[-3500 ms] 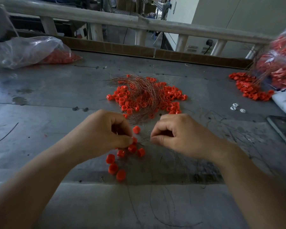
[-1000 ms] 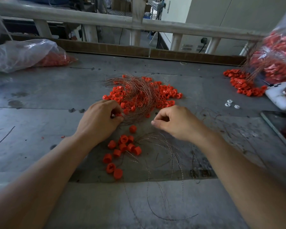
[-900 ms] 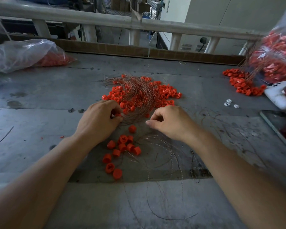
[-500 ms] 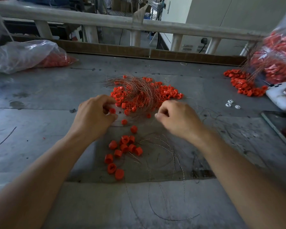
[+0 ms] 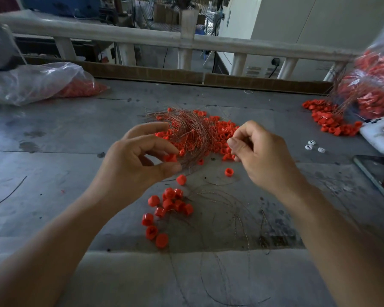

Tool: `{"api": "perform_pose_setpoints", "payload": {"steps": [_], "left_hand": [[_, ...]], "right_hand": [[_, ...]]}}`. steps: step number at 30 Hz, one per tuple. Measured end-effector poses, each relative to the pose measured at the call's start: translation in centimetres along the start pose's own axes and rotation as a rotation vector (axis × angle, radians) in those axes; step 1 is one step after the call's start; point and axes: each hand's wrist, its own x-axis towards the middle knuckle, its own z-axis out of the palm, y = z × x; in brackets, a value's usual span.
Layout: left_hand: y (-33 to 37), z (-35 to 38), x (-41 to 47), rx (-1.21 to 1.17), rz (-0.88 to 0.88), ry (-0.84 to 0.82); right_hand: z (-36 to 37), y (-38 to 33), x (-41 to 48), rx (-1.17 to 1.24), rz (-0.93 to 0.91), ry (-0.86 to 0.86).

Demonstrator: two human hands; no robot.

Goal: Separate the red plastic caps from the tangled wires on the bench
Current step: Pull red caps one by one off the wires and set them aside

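A tangle of thin coppery wires (image 5: 187,129) lies on a heap of red plastic caps (image 5: 220,136) mid-bench. My left hand (image 5: 135,160) is raised just in front of the heap and pinches one red cap (image 5: 170,157) between thumb and fingers. My right hand (image 5: 259,154) hovers to the right with fingertips pinched together, seemingly on a thin wire that I cannot make out clearly. Several loose caps (image 5: 169,204) lie in a small group near the front, with two single caps (image 5: 229,172) closer to the heap. Stray wires (image 5: 222,209) curl beside them.
A clear bag with red caps (image 5: 42,83) lies back left. Another bag of caps and wires (image 5: 372,85) stands far right, with spilled caps (image 5: 328,120), a white device (image 5: 377,136) and a dark phone (image 5: 379,173) near it. A railing (image 5: 186,42) runs behind the bench.
Both hands have lifted off the bench and drawn apart. My left hand now holds up a single cap pulled from the heap's edge; another cap lies loose to the right.
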Motion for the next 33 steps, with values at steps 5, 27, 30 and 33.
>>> {"api": "perform_pose_setpoints", "payload": {"steps": [5,27,30,33], "left_hand": [[-0.1,0.3,0.1,0.019,-0.016,-0.03],[0.5,1.4,-0.4,-0.152,-0.068,-0.063],[0.3,1.3,-0.2,-0.27,-0.101,-0.029],[0.4,1.4,-0.2,-0.298,-0.087,-0.039]], "right_hand": [[0.0,-0.8,-0.4,0.108,-0.04,-0.072],[0.4,-1.4,-0.8,0.082,-0.202,-0.04],[0.1,-1.6,-0.8,0.191,-0.204,-0.003],[0.4,-2.3,-1.2,0.247,-0.214,-0.031]]}}
